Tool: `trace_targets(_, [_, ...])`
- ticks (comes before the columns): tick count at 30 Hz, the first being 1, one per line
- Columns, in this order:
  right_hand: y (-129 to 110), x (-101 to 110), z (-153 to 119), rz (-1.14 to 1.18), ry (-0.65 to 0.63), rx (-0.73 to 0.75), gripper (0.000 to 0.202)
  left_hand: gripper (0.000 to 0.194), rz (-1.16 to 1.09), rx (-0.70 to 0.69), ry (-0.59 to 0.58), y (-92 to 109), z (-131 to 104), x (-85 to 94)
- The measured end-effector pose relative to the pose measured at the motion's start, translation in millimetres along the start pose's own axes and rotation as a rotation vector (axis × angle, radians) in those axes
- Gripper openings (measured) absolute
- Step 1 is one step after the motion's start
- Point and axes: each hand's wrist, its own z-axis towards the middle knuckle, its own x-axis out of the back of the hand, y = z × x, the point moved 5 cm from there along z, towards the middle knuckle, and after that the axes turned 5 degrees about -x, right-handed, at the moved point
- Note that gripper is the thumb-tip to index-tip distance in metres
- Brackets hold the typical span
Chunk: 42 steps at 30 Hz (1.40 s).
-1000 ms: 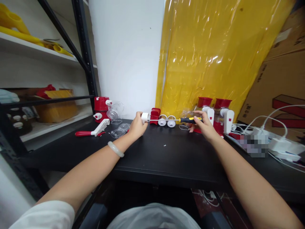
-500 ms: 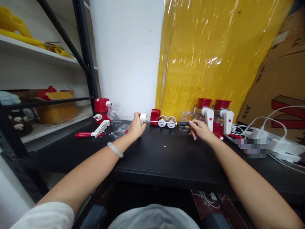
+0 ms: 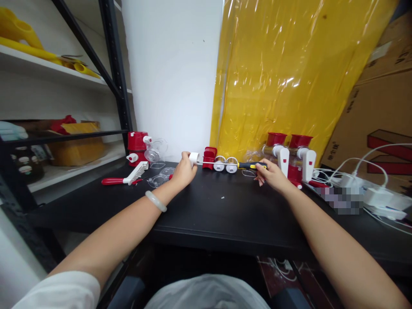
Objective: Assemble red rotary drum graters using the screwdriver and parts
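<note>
My left hand (image 3: 185,172) is closed around a white plastic cylindrical part (image 3: 194,158), held above the table with its open end toward the right. In my right hand (image 3: 269,175) is a screwdriver (image 3: 249,165) with a black and yellow handle, pinched near its back end. The long shaft lies level and its tip reaches the mouth of the white part; the exact contact is hidden. Behind the shaft stand a red plastic piece (image 3: 209,158) and two metal-and-white drums (image 3: 225,164). Clear plastic parts (image 3: 160,178) lie just left of my left hand.
A red grater body (image 3: 137,146) and a red-handled white crank (image 3: 124,180) are at the left. Two red-and-white graters (image 3: 299,156) stand at the right, beside white cables and chargers (image 3: 375,195). A metal-framed shelf (image 3: 114,64) borders the left side of the black table (image 3: 222,223).
The fingers of my right hand have shifted on the screwdriver handle, and more of its yellow side shows. My left hand and the white part stay in place.
</note>
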Motion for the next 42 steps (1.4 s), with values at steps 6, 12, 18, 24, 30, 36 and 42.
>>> trace_targets(6, [-2.6,-0.7,-1.0,0.025,0.062,-0.055,0.042,0.041,-0.037,-0.019,-0.005,3.0,-1.2,-0.3])
trace_targets(12, [-14.1,3.3,-5.1,0.090,0.142,0.026,0.055,0.039,-0.096,-0.043,0.021,4.1,-1.6,-2.0])
trace_targets(18, [-16.9,6.6,-6.8,-0.106,0.163,0.038,0.034,0.040,-0.100,-0.070,0.017,5.4,-2.1,-2.0])
trace_targets(24, [-14.4,8.8,-6.4,-0.139,0.181,-0.013,0.039,0.040,-0.092,-0.077,0.003,7.5,-3.3,-2.0])
trace_targets(30, [-19.5,7.1,-7.9,0.053,0.108,0.067,0.056,0.041,-0.113,-0.071,0.028,6.4,-1.1,-1.5])
trace_targets(36, [-22.0,10.6,-8.7,-0.018,0.111,0.042,0.040,0.042,-0.094,-0.051,0.023,6.7,-3.3,-3.2])
trace_targets(42, [-22.5,9.3,-9.1,-0.080,0.100,0.015,0.036,0.041,-0.075,-0.049,0.022,7.4,-5.2,-4.5])
